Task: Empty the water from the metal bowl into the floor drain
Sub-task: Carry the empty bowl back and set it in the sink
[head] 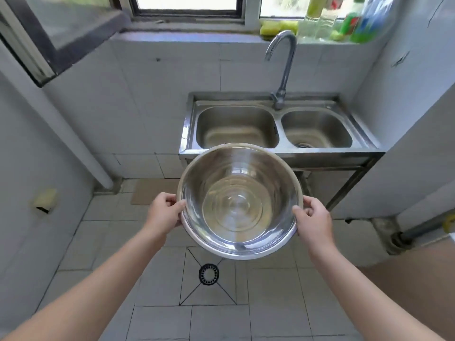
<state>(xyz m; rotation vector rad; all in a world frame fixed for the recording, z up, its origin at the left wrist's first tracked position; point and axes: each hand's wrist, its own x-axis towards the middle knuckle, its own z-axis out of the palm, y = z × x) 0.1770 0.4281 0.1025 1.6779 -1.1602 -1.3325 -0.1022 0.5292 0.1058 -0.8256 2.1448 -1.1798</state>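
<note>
A shiny metal bowl [240,201] hangs in mid-air in front of me, held level, with clear water in its bottom. My left hand [165,212] grips its left rim and my right hand [312,219] grips its right rim, thumbs over the edge. A round black floor drain [208,274] sits in the tiled floor just below the bowl's near edge, inside a square tile with diagonal lines. The bowl does not cover the drain.
A steel double sink [273,153] on a metal frame stands straight ahead behind the bowl, with a curved tap [283,60]. Bottles and sponges [344,23] line the window sill. A white pipe [81,146] runs down the left wall; a grey pipe [418,230] lies low at right.
</note>
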